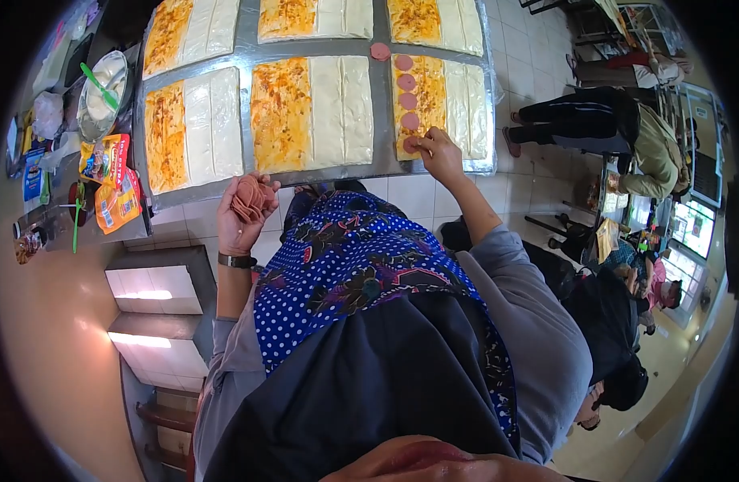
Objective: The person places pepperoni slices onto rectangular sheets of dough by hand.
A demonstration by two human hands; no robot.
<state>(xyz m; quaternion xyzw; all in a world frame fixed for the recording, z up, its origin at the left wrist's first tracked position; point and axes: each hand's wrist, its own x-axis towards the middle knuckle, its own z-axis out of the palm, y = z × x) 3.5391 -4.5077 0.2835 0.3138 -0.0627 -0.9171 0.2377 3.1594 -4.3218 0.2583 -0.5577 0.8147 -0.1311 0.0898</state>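
My left hand (239, 221) holds a stack of thin pink sausage slices (254, 198) just off the near edge of the table. My right hand (440, 153) pinches a single sausage slice (411, 145) at the near end of a dough sheet (466, 104). Along that sheet's left side, several slices (408, 101) lie in a row on orange sauce. One more slice (380, 51) lies beside the sheet's far left corner. Left of it rests another dough sheet (341, 108), sauce over its left half and no slices on it.
More sauced dough sheets (197, 128) cover the metal tabletop (249, 44). At the left stand a bowl (104, 96) with a green-handled utensil and several food packets (116, 193). Tiled floor (522, 48) lies to the right, where other people (594, 116) stand.
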